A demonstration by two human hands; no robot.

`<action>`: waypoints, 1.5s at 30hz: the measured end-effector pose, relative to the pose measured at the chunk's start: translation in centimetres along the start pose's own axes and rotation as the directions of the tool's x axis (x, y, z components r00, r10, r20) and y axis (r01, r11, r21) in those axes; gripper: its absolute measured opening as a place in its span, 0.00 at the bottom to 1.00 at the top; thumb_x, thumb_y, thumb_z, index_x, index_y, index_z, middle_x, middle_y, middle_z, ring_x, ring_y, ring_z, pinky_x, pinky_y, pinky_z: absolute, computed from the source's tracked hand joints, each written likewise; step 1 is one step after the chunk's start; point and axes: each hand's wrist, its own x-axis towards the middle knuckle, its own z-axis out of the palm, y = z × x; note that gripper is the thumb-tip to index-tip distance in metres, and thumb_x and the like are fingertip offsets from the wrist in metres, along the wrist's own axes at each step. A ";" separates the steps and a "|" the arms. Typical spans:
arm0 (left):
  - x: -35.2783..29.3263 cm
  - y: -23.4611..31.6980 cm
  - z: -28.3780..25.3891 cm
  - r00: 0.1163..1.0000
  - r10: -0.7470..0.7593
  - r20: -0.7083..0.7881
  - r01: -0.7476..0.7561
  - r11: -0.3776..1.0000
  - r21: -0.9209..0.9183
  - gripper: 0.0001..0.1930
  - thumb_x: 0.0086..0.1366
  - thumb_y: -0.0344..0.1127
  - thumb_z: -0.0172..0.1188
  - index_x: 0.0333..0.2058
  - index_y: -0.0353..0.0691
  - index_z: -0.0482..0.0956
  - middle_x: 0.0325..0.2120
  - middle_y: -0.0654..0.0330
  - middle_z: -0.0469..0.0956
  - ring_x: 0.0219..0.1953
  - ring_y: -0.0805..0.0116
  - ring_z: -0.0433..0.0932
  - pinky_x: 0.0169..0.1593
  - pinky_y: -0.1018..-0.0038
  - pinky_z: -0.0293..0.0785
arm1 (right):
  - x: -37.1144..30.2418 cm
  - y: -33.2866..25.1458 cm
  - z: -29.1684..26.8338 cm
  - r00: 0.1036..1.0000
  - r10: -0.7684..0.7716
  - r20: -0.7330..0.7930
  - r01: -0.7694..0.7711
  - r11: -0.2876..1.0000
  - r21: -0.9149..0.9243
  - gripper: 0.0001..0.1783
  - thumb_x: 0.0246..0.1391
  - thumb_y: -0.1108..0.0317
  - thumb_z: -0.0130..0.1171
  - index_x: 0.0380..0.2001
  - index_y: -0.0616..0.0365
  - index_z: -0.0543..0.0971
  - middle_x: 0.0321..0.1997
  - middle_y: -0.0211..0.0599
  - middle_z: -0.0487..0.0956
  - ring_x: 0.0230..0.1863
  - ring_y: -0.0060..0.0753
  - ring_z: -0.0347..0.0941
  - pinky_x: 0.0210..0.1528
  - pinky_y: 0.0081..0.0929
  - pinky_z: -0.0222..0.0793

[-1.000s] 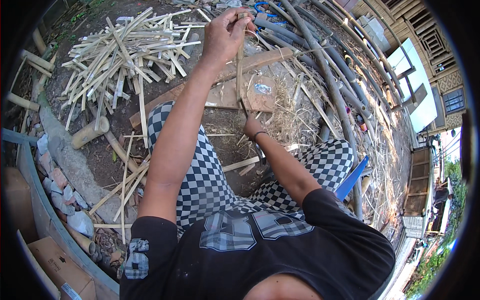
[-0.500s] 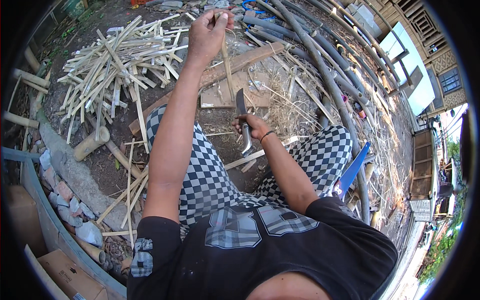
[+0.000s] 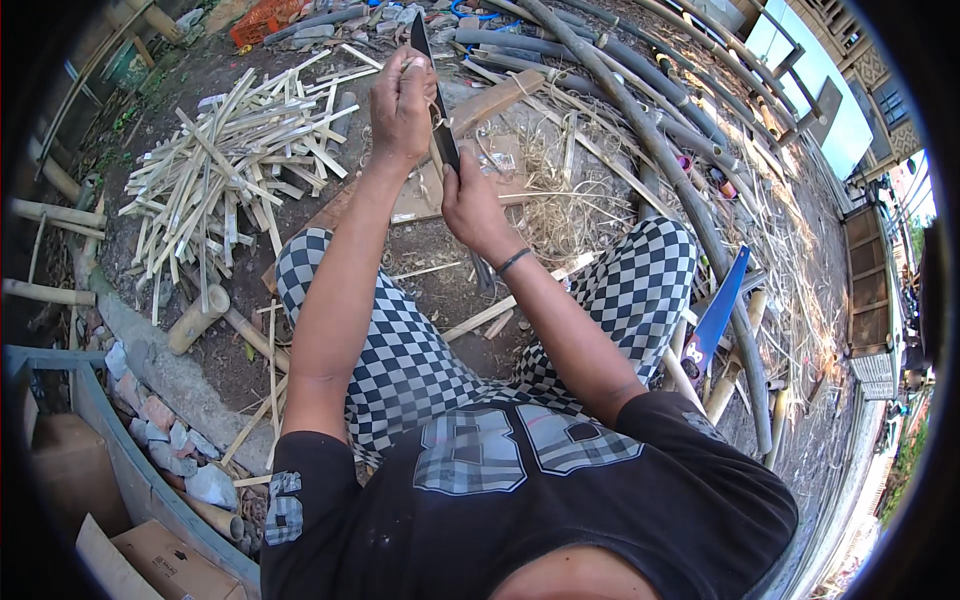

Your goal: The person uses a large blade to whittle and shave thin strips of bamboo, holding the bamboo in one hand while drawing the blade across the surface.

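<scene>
My left hand (image 3: 403, 108), closed, is raised beyond my knees and grips the upper part of a thin bamboo strip (image 3: 436, 158). Close below it, my right hand (image 3: 477, 208) is wrapped round the handle of a large knife. The dark knife blade (image 3: 446, 143) points up and away, lying along the strip, and its tip rises past my left fingers. Most of the knife's handle is covered by my right hand. Beneath the hands lies a flat wooden board (image 3: 505, 160), with a thick plank (image 3: 497, 97) behind it.
At the left is a large heap of split bamboo strips (image 3: 215, 165). Thin shavings (image 3: 560, 215) cover the ground right of the board. Long bamboo poles (image 3: 640, 130) stretch along the right. A blue handsaw (image 3: 717, 312) leans beside my right knee. An orange crate (image 3: 262, 22) stands far left.
My right hand has lifted the knife from low by the board up to my left hand, so the blade now lies along the strip. My left hand has come slightly nearer.
</scene>
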 end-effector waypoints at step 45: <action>1.8 -0.9 -3.2 0.871 0.205 -0.446 -0.132 0.973 0.189 0.24 0.77 0.48 0.43 0.22 0.42 0.63 0.13 0.71 0.58 0.16 0.81 0.56 0.20 0.79 0.53 | -0.2 14.6 9.2 0.943 0.292 0.157 -0.210 0.893 -0.398 0.14 0.58 0.72 0.47 0.46 0.64 0.70 0.37 0.68 0.79 0.43 0.70 0.77 0.45 0.57 0.73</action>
